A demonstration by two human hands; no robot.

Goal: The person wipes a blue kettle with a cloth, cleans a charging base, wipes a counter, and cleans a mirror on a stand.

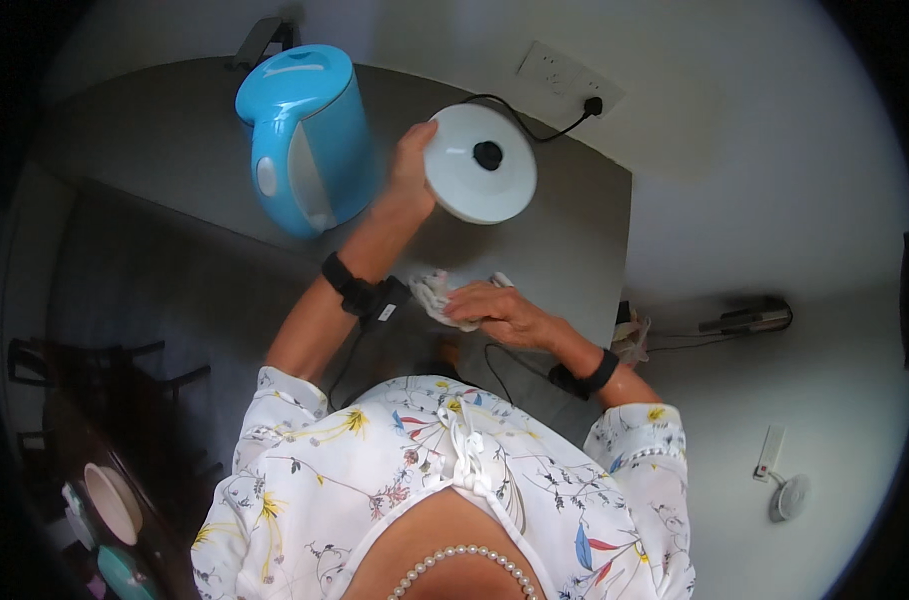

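My left hand (412,169) grips the left edge of a round white kettle base (462,184), raised over the grey countertop (582,225). A black connector (488,155) stands at the middle of the base, which is tilted towards me. To the left of that hand stands a blue electric kettle (342,150), upright with its lid down and its handle towards me. My right hand (503,311) clutches a crumpled pale cloth (433,296) by the counter's near edge, below the base and apart from it.
A black cord runs behind the base to a plug (592,106) in the wall socket panel (548,67). A dark stand (263,41) is behind the kettle. Dark chairs (31,364) and a table with bowls (115,501) are at lower left. Cables hang from both wristbands.
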